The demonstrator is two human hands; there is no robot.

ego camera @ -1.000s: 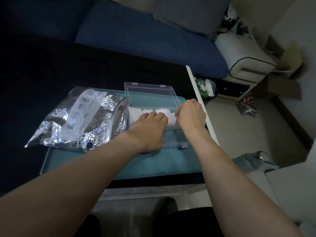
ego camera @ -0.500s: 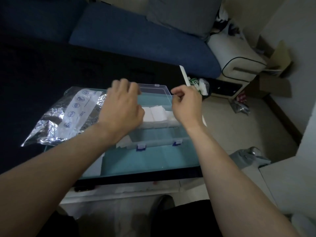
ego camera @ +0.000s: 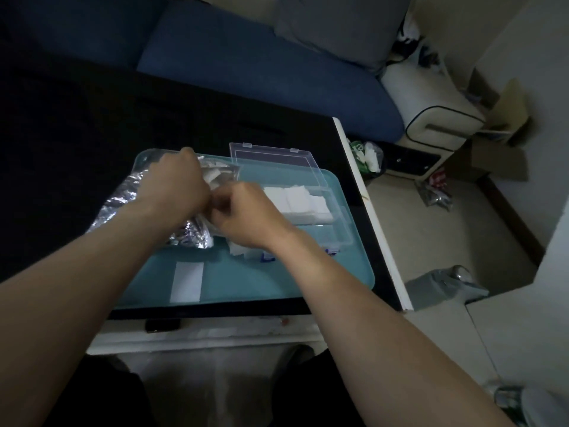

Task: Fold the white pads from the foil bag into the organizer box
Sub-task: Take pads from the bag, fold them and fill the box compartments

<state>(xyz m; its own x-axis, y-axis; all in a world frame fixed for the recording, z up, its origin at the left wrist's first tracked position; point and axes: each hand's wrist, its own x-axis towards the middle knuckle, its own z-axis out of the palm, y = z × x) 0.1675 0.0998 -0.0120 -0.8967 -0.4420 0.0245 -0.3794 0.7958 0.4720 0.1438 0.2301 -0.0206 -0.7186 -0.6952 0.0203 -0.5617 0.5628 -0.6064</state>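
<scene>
The foil bag at left centre of the frame is crinkled, mirror-bright metallic film, while the organizer box and its raised lid right of centre are clear, smooth, glossy plastic. The white pads in the box look soft, matt and fibrous. Under them lies a smooth teal mat with a dull sheen on a glossy black tabletop, and the sofa at upper centre is matt blue cloth.

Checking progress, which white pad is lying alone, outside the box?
The flat white pad on the teal tray's near left; the others sit inside the organizer box.
</scene>
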